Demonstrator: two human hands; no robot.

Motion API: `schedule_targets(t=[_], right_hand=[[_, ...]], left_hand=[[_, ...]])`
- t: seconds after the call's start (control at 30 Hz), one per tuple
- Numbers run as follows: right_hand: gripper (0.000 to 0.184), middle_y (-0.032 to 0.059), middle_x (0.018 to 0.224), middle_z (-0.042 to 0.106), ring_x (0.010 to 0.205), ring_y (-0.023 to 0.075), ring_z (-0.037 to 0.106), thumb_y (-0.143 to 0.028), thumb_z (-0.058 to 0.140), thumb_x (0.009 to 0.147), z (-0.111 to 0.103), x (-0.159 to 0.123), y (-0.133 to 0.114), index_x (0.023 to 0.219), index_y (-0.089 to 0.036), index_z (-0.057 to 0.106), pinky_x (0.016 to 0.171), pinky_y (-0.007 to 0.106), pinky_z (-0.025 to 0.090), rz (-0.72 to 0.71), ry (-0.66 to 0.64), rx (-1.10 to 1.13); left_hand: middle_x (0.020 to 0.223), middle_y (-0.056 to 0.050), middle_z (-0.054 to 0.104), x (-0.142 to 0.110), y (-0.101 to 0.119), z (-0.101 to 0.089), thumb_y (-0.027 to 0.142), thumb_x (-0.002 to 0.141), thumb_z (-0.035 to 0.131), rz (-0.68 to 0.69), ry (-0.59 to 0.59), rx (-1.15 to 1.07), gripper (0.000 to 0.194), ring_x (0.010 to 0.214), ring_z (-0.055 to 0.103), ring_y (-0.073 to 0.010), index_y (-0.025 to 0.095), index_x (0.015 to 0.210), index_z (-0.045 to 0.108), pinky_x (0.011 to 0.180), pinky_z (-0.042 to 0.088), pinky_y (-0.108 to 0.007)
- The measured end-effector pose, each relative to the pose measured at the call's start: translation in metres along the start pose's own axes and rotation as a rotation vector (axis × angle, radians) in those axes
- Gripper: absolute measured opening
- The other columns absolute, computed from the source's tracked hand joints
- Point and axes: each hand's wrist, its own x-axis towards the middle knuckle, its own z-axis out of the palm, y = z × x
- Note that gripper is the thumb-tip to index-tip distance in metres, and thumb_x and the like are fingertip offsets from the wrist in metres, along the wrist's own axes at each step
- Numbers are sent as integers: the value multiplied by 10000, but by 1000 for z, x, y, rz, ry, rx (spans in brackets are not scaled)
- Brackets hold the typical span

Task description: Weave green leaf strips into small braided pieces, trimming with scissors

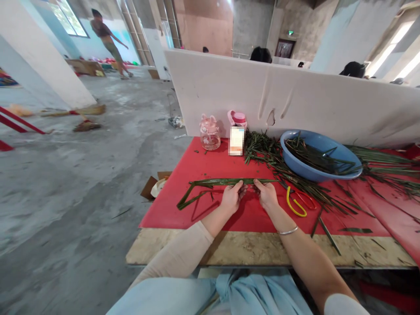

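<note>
Head view: a person's two bare hands work over a red-covered desk (183, 197), at the middle of the frame.
Green leaf strip (213, 181): stretched nearly level across the centre, both hands on it; its folded end bends down to the left, and its narrow tip passes the right hand.
Left grip (233, 197): thumb and fingers clamped on the strip, just left of the right hand; a pale sleeve covers the forearm.
Right grip (266, 194): thumb and fingers pinched together on the strip, near its tip; a silver bangle (288, 231) circles the wrist.
Scissors (288, 199): lying right of the right hand, one handle yellow, the other red.
Blue basin (297, 168): right of centre, holding dark green leaves.
Leaf heap (262, 146): left of the basin and beside it, long blades trailing toward the lower right.
Bottles: a clear pink-topped one (210, 135) stands left of a pink-lidded one (239, 117), whose front is hidden by a pixelated patch.
White panel (223, 87): upright behind the desk.
Floor: a broom (82, 110) lies at the left; a person (108, 37) stands in the upper left.
</note>
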Motion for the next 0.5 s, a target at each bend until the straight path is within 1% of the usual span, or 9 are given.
schedule_targets(t=[0.1,0.17,0.3,0.4,0.47,0.5], right_hand=[[366,39,610,671,543,170,606,-476,751,560,1,-2,0,703,-153,658,519,277,452,-9,-38,-70],[341,27,602,666,526,157,590,-457,749,579,2,-5,0,715,-154,672,526,275,455,-30,-58,-99],[348,46,652,687,555,167,613,-480,721,615,3,-7,1,725,-153,670,559,290,487,-26,-64,-91],[356,60,681,694,575,181,626,-501,698,621,0,-4,2,713,-161,643,577,306,502,-1,-26,-97],[342,52,628,672,553,184,612,-496,686,631,-3,-1,1,679,-164,624,559,303,490,-11,30,-182],[334,50,598,657,544,186,602,-493,672,646,-5,0,1,656,-164,619,554,302,480,-33,53,-264]], left_hand=[[682,-28,653,-1,-3,0,283,557,821,-37,-77,-16,305,615,605,-118,138,772,661,639,499,-253],[663,-36,650,-1,-4,1,293,554,823,-59,-100,-13,292,605,599,-120,132,748,677,636,500,-256],[600,-11,616,3,-1,0,282,552,818,-27,-34,-9,249,564,562,-96,134,682,667,602,483,-229],[563,13,574,7,5,-3,284,555,816,3,3,3,254,526,522,-83,132,676,652,563,463,-221],[563,12,563,9,5,-5,282,564,814,-7,8,21,246,526,516,-83,133,674,653,564,465,-224],[571,8,565,10,4,-7,276,571,811,-18,15,28,233,531,518,-84,136,672,656,570,468,-224]])
